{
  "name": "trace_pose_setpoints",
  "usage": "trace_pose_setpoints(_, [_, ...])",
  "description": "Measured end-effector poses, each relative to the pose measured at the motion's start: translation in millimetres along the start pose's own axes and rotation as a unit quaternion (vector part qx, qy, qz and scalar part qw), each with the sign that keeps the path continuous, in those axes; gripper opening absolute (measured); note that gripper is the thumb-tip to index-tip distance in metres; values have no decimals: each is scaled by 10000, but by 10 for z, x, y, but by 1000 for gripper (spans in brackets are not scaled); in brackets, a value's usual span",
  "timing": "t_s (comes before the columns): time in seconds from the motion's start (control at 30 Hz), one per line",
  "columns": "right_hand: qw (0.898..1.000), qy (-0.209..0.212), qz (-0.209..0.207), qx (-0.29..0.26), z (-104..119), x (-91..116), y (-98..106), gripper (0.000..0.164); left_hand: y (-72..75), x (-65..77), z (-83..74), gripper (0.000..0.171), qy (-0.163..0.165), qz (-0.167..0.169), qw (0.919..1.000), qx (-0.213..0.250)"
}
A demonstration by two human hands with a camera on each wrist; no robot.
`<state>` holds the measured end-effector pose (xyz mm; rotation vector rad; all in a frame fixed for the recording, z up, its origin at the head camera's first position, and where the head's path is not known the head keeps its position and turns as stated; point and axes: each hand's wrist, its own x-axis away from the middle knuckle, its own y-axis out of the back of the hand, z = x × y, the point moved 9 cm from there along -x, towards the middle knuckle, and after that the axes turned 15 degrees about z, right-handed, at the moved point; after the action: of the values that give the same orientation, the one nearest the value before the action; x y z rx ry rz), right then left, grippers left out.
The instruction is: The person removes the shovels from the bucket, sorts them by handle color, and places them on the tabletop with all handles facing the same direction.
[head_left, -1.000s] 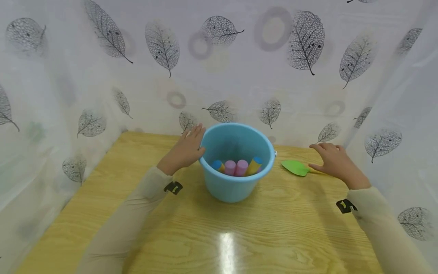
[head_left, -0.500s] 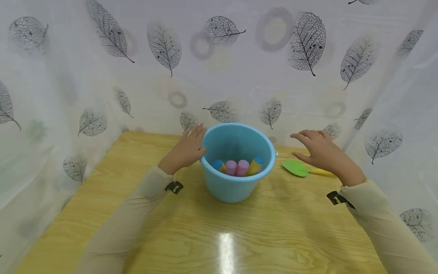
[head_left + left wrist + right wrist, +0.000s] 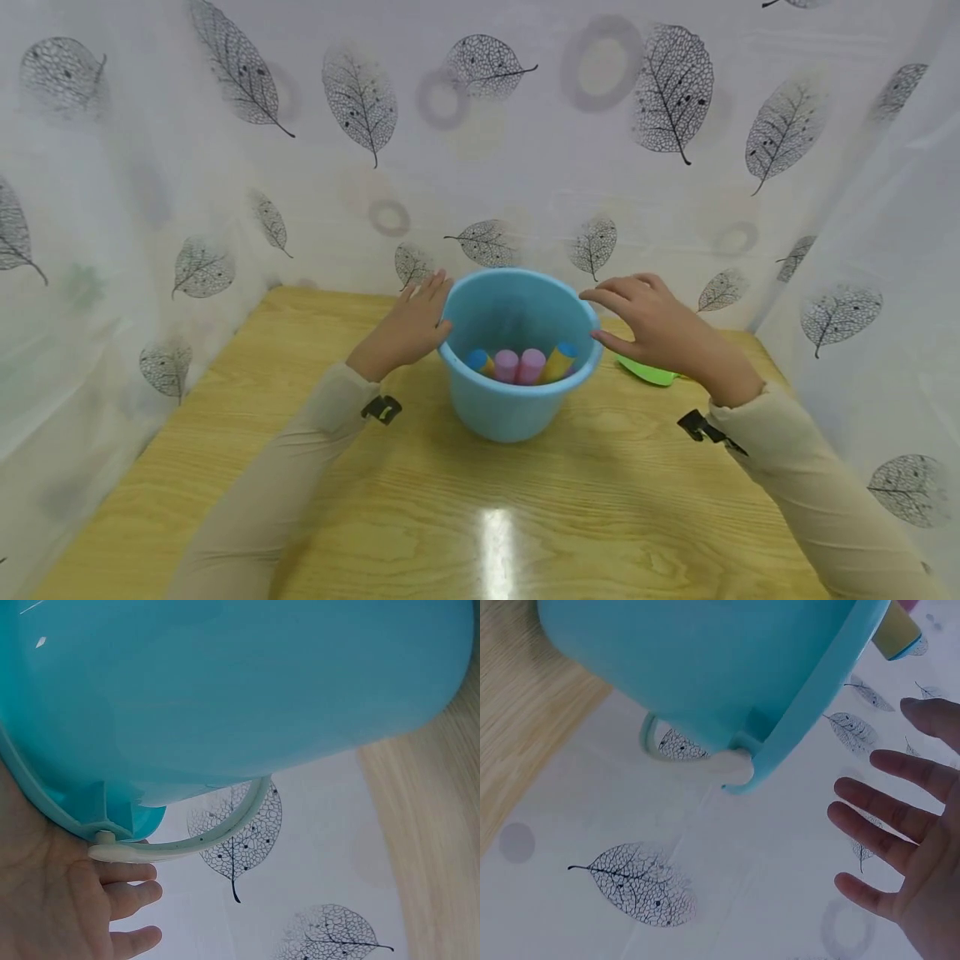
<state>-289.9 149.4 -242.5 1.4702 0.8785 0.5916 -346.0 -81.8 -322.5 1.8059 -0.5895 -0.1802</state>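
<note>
The light-blue bucket (image 3: 501,417) stands on the glossy wood-grain tabletop (image 3: 360,525), with a glare streak (image 3: 496,554) in front of it and translucent sheeting (image 3: 525,192), printed with skeleton leaves (image 3: 673,92), behind it and to both sides. The left hand (image 3: 405,329), its grip wide, touches the bucket's left side; the right hand (image 3: 660,329), grip also wide, hangs just off its right side, partly hiding a green shovel blade (image 3: 648,373).
</note>
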Motion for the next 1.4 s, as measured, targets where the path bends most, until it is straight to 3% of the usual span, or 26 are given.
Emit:
trace_pose_setpoints(0.17, [9974,468,236,-498,172,-110,-25,43,7,1,9,67,24,17,10000,44])
trace_pose_setpoints(0.57, [9907,996,814,-440,487,-262,-281,34,-20,-3,9,67,17,-34,10000,-38])
trace_pose_setpoints(1.03, [9866,1274,922,-441,565,-314,-321,21,-7,2,1,66,22,3,10000,33])
trace_pose_setpoints(1.4, [9852,1532,701,-316,595,-294,-264,12,-12,-9,11,67,-9,-37,10000,62])
